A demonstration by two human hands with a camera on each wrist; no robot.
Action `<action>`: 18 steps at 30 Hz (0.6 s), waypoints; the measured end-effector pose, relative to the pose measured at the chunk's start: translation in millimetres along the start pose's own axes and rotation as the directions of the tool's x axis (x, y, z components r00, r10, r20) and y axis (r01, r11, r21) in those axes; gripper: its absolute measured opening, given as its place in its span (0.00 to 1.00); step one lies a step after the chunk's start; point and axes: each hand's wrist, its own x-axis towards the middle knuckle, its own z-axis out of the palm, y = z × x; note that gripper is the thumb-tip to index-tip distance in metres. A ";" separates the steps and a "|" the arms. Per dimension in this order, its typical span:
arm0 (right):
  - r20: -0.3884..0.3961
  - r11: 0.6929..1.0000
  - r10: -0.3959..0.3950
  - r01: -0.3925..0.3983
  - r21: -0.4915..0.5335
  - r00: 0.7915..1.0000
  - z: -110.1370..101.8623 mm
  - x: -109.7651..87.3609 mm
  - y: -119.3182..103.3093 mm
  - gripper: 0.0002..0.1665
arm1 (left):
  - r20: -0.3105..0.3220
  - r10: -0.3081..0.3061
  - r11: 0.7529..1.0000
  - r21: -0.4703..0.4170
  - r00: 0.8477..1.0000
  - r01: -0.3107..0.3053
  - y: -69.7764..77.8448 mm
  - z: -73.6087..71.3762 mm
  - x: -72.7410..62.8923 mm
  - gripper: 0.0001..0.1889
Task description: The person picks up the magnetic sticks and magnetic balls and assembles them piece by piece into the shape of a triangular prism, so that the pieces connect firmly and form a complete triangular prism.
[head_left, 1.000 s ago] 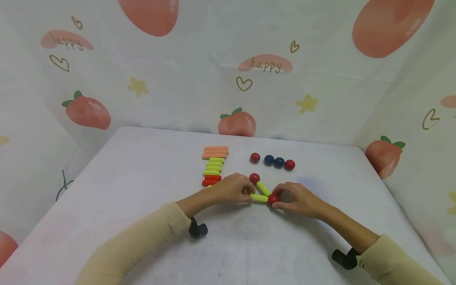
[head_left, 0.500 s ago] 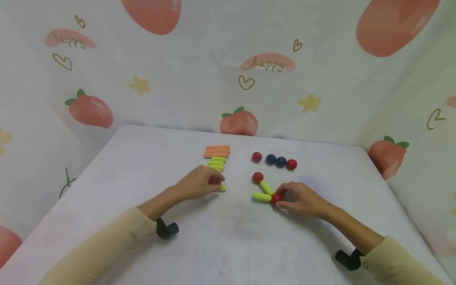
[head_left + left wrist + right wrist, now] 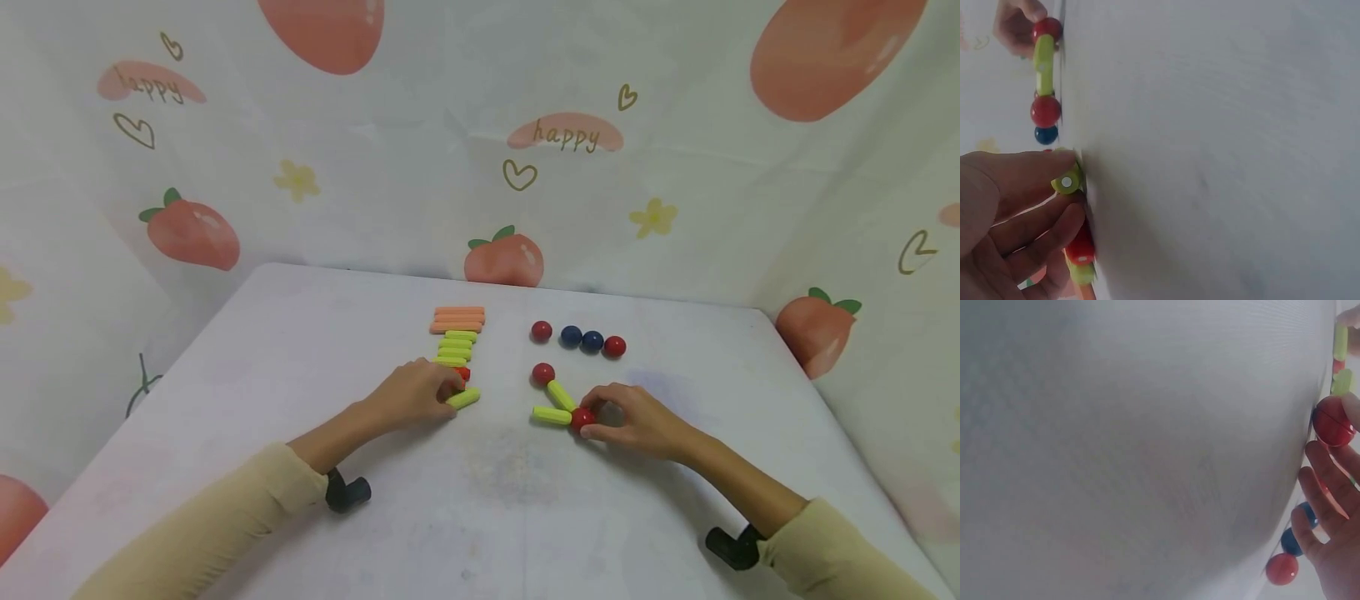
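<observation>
Yellow-green shows in the left hand (image 3: 412, 393): thumb and fingers pinch a stick (image 3: 466, 398) whose left end they hide from the head view, its long axis slanting rightward and away beside half-covered red sticks (image 3: 465, 374). Farther right, two matching sticks (image 3: 551, 415) meet a red ball (image 3: 581, 419) (gripped by the right hand (image 3: 633, 422)).

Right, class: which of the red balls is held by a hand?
The red ball where two yellow-green sticks meet: the right hand pinches it, while no hand touches the other three red balls.
</observation>
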 end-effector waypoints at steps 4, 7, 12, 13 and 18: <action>-0.004 1.000 -0.002 0.002 0.003 1.000 0.2 -0.2 0.3 0.18 | -0.029 -0.010 0.996 -0.092 1.000 0.008 7.8 7.4 7.4 0.17; -0.004 1.000 0.004 -0.004 0.002 1.000 0.3 0.1 0.0 0.19 | -0.036 -0.029 0.982 -0.189 0.999 0.022 15.0 14.0 15.7 0.19; 0.005 1.000 0.016 -0.016 -0.002 1.000 -0.2 0.6 -1.3 0.19 | -0.040 -0.036 0.954 -0.298 0.999 0.022 27.8 24.9 31.9 0.21; 0.006 1.000 0.016 -0.016 -0.004 1.000 -0.2 0.7 -1.6 0.19 | -0.038 -0.037 0.951 -0.308 0.999 0.024 30.3 26.7 35.3 0.21; 0.000 1.000 0.003 -0.003 -0.017 1.000 -0.8 0.7 -1.6 0.19 | -0.014 -0.080 0.944 -0.323 0.997 0.071 43.9 32.9 51.0 0.22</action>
